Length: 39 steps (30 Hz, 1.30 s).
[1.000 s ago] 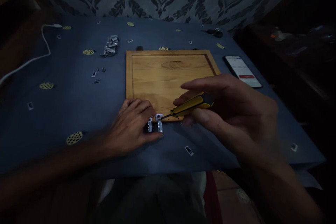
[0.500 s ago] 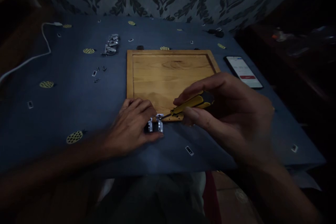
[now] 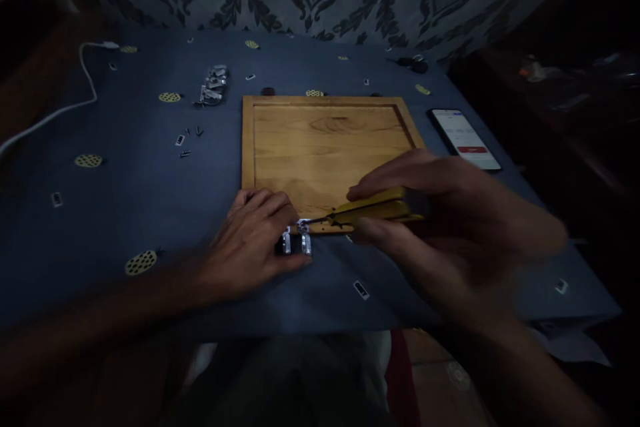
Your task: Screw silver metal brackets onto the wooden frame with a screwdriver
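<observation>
My right hand (image 3: 450, 220) is closed around the yellow and black handle of a screwdriver (image 3: 375, 207). The screwdriver lies tilted low, its thin shaft pointing left. Its tip meets the upper part of a silver metal fitting (image 3: 306, 242) at the near edge of a wooden board (image 3: 295, 140). My left hand (image 3: 257, 223) is closed at the board's near left corner, fingers curled on top and thumb stretched along below the fitting, holding it there. The fitting has two shiny arms that stick out past the board's edge. Any screw under the tip is too small to make out.
Several similar metal fittings (image 3: 215, 85) lie in a pile at the back left. Loose screws (image 3: 185, 153) are scattered nearer. A phone (image 3: 465, 139) with a lit screen lies right of the board. A white cable (image 3: 90, 73) runs along the left; a dark object (image 3: 413, 64) sits at the back.
My right hand and the screwdriver's handle have shifted right and slightly down, and the handle has turned. The screwdriver tip stays at the fitting. My left hand and the board have hardly moved.
</observation>
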### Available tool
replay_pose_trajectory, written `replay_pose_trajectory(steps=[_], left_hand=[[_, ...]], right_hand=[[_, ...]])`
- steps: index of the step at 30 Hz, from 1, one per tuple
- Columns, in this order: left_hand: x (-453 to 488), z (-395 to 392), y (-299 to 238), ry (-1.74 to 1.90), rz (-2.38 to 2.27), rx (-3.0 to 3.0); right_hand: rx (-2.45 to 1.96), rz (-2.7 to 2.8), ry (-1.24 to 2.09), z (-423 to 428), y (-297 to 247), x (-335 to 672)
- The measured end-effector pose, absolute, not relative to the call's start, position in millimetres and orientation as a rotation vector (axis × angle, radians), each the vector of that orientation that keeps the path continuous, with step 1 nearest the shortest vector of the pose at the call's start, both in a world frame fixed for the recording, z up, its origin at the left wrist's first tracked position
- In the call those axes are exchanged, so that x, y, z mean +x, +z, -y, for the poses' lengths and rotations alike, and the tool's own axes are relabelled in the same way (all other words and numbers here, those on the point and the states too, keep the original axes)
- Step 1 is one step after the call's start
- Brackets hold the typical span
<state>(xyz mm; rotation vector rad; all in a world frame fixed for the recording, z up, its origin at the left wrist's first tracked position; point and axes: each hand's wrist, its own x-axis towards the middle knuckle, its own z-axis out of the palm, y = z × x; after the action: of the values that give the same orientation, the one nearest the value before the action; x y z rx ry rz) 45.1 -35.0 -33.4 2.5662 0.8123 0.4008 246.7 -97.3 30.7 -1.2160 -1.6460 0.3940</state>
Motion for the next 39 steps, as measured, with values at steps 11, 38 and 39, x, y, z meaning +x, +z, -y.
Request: replay_pose_trajectory(steps=[11, 38, 39], left_hand=[[46.7, 35.8, -33.3, 0.404, -0.828, 2.569], [45.9, 35.6, -32.7, 0.372, -0.837, 2.566], [45.9, 35.5, -32.5, 0.374, -0.837, 2.564]], right_hand=[[-1.271, 1.626, 0.291, 104.1, 15.5, 254.9], [-1.274, 1.603, 0.478, 95.3, 24.7, 247.6], [-1.249, 1.603, 0.52, 93.9, 26.8, 248.0]])
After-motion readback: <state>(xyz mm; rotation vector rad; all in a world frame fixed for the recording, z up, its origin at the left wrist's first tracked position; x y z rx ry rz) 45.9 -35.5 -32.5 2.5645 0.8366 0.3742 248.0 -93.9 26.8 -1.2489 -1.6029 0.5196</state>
